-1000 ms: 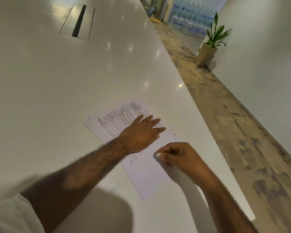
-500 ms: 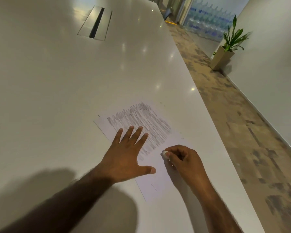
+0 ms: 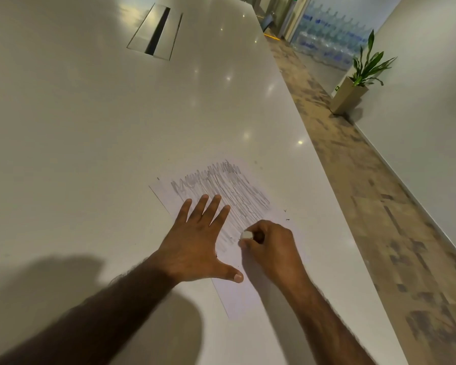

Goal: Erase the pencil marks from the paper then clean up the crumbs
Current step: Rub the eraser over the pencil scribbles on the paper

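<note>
A white sheet of paper (image 3: pixel 248 293) lies at an angle near the right edge of the long white table (image 3: pixel 90 127). Grey pencil scribble (image 3: pixel 229 193) covers its far half. My left hand (image 3: pixel 198 246) presses flat on the sheet's left side, fingers spread, thumb out toward the right. My right hand (image 3: pixel 270 248) pinches a small white eraser (image 3: pixel 246 235), whose tip meets the paper at the near edge of the scribble. A few dark crumbs (image 3: pixel 287 216) lie by the sheet's right side.
A recessed cable slot (image 3: pixel 157 35) sits in the table far ahead. The table's right edge runs close beside my right arm, with patterned floor (image 3: pixel 379 206) below. A potted plant (image 3: pixel 358 83) stands by the wall, and stacked water bottles (image 3: pixel 327 35) lie beyond.
My left hand slid from the middle of the sheet back to its left side and spread flat. My right hand with the eraser moved up to the near edge of the scribble.
</note>
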Demonstrator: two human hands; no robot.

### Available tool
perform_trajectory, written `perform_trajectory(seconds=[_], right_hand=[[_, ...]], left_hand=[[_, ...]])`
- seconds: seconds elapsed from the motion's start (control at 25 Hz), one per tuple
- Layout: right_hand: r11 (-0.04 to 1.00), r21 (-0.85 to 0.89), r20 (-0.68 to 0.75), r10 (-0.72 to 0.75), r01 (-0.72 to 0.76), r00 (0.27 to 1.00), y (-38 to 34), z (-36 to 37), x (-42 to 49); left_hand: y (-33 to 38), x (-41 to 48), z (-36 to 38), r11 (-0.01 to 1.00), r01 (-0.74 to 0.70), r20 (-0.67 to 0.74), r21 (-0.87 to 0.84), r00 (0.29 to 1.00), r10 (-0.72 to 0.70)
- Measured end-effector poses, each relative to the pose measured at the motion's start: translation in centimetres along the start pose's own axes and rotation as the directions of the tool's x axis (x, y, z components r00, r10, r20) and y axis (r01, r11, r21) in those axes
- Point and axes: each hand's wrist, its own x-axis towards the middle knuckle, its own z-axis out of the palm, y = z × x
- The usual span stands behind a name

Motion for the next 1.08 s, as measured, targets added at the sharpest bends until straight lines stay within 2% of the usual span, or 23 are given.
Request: perform_trajectory(seconds=[0.08, 0.12, 0.2, 0.24, 0.36, 0.4, 0.48, 0.52, 0.64, 0.76, 0.92, 1.0, 1.08], right_hand=[[0.999, -0.017, 0.102, -0.046, 0.048, 0.994, -0.7, 0.6, -0.2], [0.999, -0.031, 0.078, -0.04, 0.043, 0.996, -0.8, 0.4, 0.2], [0.999, -0.044, -0.096, 0.01, -0.015, 0.995, -0.5, -0.1, 1.0], [0.999, -0.032, -0.128, 0.019, -0.023, 0.992, -0.4, -0.2, 0.9], [0.999, -0.02, 0.058, -0.028, 0.029, 0.998, -0.8, 0.5, -0.6], [1.0, -0.008, 0.064, -0.015, 0.015, 0.998, -0.8, 0.5, -0.6], [0.998, 0.02, -0.081, 0.062, -0.06, 0.995, -0.6, 0.1, 0.1], [0.995, 0.042, -0.102, 0.091, -0.088, 0.991, -0.6, 0.0, 0.2], [1.0, 0.014, 0.053, 0.02, -0.021, 0.998, -1.1, 0.9, -0.8], [0.994, 0.068, -0.079, 0.09, -0.085, 0.993, -1.0, 0.7, -0.6], [1.0, 0.029, 0.079, 0.006, -0.008, 0.997, -1.5, 1.0, -0.9], [0.996, 0.077, -0.027, 0.055, -0.053, 0.998, -1.5, 1.0, -0.7], [0.997, 0.069, -0.011, 0.038, -0.038, 0.999, -1.5, 1.1, -0.6]], left_hand=[[0.0, 0.0, 0.0, 1.0, -0.008, -0.001, 0.01, 1.0, 0.008], [-0.1, 0.0, 0.0, 1.0, -0.008, -0.005, 0.009, 1.0, 0.008], [-0.1, 0.0, -0.2, 1.0, -0.009, 0.005, -0.009, 1.0, 0.009], [-0.1, -0.1, -0.2, 1.0, -0.01, 0.008, -0.014, 1.0, 0.01], [-0.1, -0.3, -0.1, 1.0, -0.017, -0.012, -0.003, 1.0, 0.017], [-0.1, -0.2, -0.2, 1.0, -0.015, -0.018, -0.007, 1.0, 0.015], [-0.1, -0.1, -0.2, 1.0, -0.012, -0.01, -0.019, 1.0, 0.012], [0.0, -0.1, -0.2, 1.0, -0.012, -0.003, -0.018, 1.0, 0.012], [0.1, -0.2, -0.2, 1.0, -0.011, -0.012, 0.001, 1.0, 0.011], [0.0, -0.1, -0.3, 1.0, -0.011, -0.007, -0.014, 1.0, 0.011], [-0.1, -0.1, 0.0, 1.0, -0.015, -0.021, 0.013, 1.0, 0.016], [-0.1, -0.1, -0.1, 1.0, -0.017, -0.019, -0.001, 1.0, 0.017], [0.0, -0.3, -0.1, 1.0, -0.02, -0.014, 0.005, 1.0, 0.021]])
